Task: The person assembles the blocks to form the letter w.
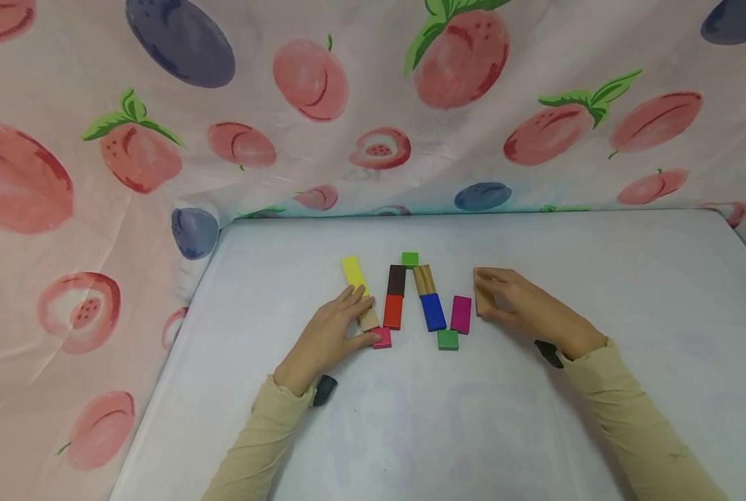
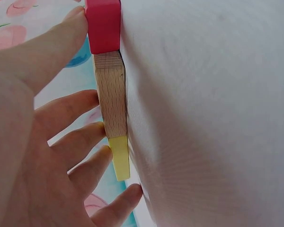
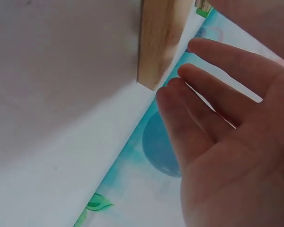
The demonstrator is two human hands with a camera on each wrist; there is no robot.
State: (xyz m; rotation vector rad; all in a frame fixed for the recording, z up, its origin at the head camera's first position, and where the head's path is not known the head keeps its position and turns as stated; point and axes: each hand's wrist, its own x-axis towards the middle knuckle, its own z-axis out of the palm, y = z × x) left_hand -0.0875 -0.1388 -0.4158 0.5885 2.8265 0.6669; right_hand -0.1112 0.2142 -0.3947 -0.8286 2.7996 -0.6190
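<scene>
With its fingers spread, my left hand (image 1: 326,332) lies along a plain wooden block (image 2: 111,99) and a yellow block (image 1: 351,270) set end to end. Its thumb touches a small pink-red block (image 2: 104,26) at their near end. On the right, my right hand (image 1: 529,303) is beside a longer wooden block (image 3: 156,47), its fingers extended and only slightly bent. The fingertips (image 3: 163,94) come close to that block's side. Whether they touch it I cannot tell, and the thumb's tip is out of the right wrist view.
Between the hands, a zigzag of blocks holds dark brown (image 1: 397,280), red (image 1: 392,311), green (image 1: 410,259), thin wooden pieces (image 1: 424,280), blue (image 1: 433,312), another green (image 1: 448,339) and magenta (image 1: 461,314). A white-covered table (image 1: 410,431) meets a fruit-print cloth (image 1: 379,83) behind.
</scene>
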